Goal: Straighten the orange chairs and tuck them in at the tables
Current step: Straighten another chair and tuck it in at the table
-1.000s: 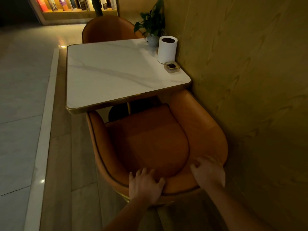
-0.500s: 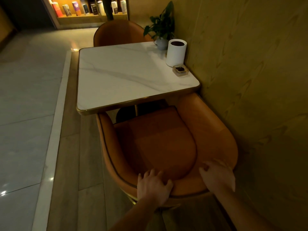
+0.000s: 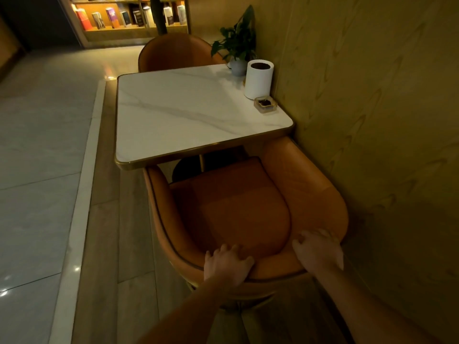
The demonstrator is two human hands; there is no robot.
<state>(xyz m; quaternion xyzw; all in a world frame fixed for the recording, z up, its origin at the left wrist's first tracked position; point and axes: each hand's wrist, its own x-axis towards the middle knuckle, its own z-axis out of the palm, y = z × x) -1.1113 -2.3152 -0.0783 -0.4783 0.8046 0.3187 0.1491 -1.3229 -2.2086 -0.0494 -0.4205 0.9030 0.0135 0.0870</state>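
Note:
An orange tub chair (image 3: 238,209) stands at the near side of a white marble table (image 3: 188,112) with a gold rim. Its seat front sits under the table edge and its right arm lies close to the wall. My left hand (image 3: 227,265) grips the top of the chair's backrest, fingers curled over the rim. My right hand (image 3: 319,249) grips the same rim further right, near the back corner. A second orange chair (image 3: 176,53) stands at the table's far side, its back showing above the tabletop.
On the table by the wall stand a potted plant (image 3: 237,48), a white cylinder (image 3: 258,79) and a small glass dish (image 3: 265,104). A yellow wood-grain wall (image 3: 372,120) runs along the right. Pale tiled floor (image 3: 37,145) spreads left; lit bookshelves (image 3: 129,16) stand at the back.
The view has drifted so table and chair sit further right in the frame. Both hands stay on the backrest rim; the chair looks about the same against the table.

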